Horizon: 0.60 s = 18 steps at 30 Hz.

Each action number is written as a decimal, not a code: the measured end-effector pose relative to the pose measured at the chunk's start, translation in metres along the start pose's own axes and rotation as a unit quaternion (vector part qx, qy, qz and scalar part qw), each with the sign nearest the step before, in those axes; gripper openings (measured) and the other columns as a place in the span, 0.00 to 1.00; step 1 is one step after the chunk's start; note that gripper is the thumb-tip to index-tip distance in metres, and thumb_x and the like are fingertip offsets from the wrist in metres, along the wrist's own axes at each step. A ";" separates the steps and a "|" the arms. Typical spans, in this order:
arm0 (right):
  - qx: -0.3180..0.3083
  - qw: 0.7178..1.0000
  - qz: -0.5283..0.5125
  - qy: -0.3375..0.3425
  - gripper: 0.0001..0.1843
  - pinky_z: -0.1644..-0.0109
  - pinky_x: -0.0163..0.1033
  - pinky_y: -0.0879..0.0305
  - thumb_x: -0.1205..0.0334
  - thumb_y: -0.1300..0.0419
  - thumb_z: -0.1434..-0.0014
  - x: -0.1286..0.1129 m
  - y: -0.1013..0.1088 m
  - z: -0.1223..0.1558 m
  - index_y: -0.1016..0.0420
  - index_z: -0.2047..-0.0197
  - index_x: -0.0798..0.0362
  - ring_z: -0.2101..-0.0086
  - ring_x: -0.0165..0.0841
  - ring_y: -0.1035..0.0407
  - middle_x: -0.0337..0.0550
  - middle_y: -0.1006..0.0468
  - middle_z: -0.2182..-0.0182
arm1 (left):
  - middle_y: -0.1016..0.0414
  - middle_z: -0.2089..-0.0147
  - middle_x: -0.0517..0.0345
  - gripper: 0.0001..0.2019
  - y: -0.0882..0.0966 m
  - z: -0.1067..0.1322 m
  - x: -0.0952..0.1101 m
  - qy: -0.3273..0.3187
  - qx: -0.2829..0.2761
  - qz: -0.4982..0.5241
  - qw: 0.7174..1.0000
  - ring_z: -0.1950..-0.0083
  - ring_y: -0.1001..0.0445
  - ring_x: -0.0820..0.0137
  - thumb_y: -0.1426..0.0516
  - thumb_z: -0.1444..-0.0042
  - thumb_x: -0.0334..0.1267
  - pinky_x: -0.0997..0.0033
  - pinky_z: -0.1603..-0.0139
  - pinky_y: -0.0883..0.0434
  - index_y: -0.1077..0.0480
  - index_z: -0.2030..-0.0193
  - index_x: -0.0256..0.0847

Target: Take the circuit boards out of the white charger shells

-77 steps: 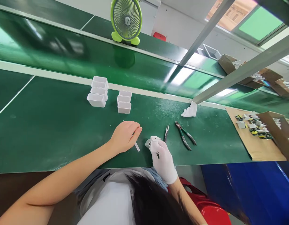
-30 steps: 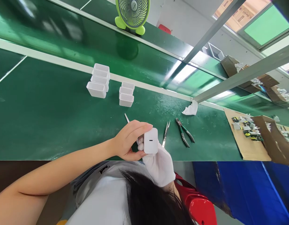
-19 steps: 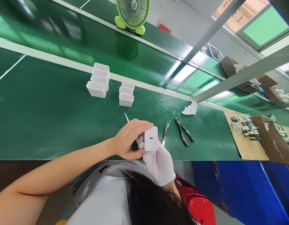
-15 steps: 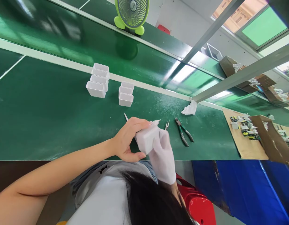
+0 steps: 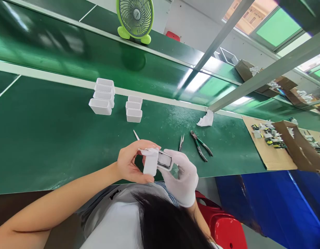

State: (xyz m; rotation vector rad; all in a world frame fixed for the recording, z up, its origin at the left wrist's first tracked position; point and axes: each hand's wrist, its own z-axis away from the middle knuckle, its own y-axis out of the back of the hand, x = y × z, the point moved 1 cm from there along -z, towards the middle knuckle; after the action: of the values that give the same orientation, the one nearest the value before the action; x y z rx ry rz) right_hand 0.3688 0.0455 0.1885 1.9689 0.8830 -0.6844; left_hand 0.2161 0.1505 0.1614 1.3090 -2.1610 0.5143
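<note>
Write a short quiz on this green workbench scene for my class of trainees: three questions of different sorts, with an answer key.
1. Multiple choice: the right hand, gripping an open-ended, rectangular white plastic shell, is covered in: A) blue rubber; B) white fabric; C) black leather.
2. True or false: in the picture, the green-handled metal pliers lie to the right of the pointed silver metal tweezers.
3. Count: how many rectangular whitish plastic tubs stand in the shorter row?

Key: 1. B. 2. True. 3. Three.
</note>
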 end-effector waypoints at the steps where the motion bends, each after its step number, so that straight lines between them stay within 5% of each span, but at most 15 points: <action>1: -0.008 0.999 0.021 0.030 0.21 0.51 0.48 0.24 0.68 0.34 0.37 -0.001 0.001 -0.001 0.27 0.43 0.42 0.53 0.41 0.25 0.46 0.21 0.51 | 0.20 0.57 0.44 0.32 0.001 0.001 0.001 0.006 0.004 0.022 1.000 0.61 0.18 0.61 0.36 0.45 0.59 0.67 0.66 0.20 0.31 0.41 0.38; 5: -0.035 0.983 0.117 0.138 0.21 0.56 0.46 0.24 0.66 0.35 0.34 -0.002 0.003 -0.003 0.29 0.39 0.42 0.56 0.42 0.25 0.49 0.21 0.51 | 0.20 0.59 0.46 0.31 0.002 0.000 0.005 0.041 0.006 0.062 0.997 0.65 0.19 0.62 0.35 0.46 0.60 0.72 0.77 0.23 0.30 0.42 0.43; 9: -0.027 0.981 0.117 0.152 0.20 0.61 0.44 0.24 0.62 0.38 0.31 -0.002 0.004 -0.005 0.31 0.38 0.40 0.62 0.39 0.26 0.47 0.21 0.53 | 0.20 0.61 0.47 0.31 0.002 0.002 0.008 0.068 0.012 0.047 0.997 0.70 0.21 0.66 0.37 0.46 0.63 0.78 0.86 0.32 0.30 0.44 0.44; 13: -0.042 0.986 0.092 0.132 0.15 0.59 0.41 0.25 0.59 0.39 0.30 -0.005 0.007 -0.009 0.27 0.42 0.44 0.61 0.38 0.26 0.46 0.21 0.57 | 0.20 0.59 0.47 0.31 -0.001 0.004 0.010 0.069 0.000 0.044 0.997 0.77 0.27 0.72 0.40 0.44 0.65 0.77 0.87 0.35 0.32 0.43 0.44; 18: -0.065 0.968 0.159 0.181 0.12 0.64 0.38 0.29 0.54 0.45 0.27 -0.013 0.013 -0.013 0.21 0.50 0.45 0.66 0.35 0.31 0.47 0.24 0.60 | 0.21 0.65 0.49 0.37 -0.005 0.003 0.015 -0.012 0.054 0.026 0.998 0.68 0.20 0.63 0.40 0.47 0.70 0.71 0.78 0.24 0.28 0.45 0.38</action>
State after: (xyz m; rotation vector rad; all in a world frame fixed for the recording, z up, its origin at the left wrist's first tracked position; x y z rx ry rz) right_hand 0.3729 0.0473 0.2108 2.0847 0.7728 -0.0804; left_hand 0.2144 0.1365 0.1686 1.3239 -2.2190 0.6483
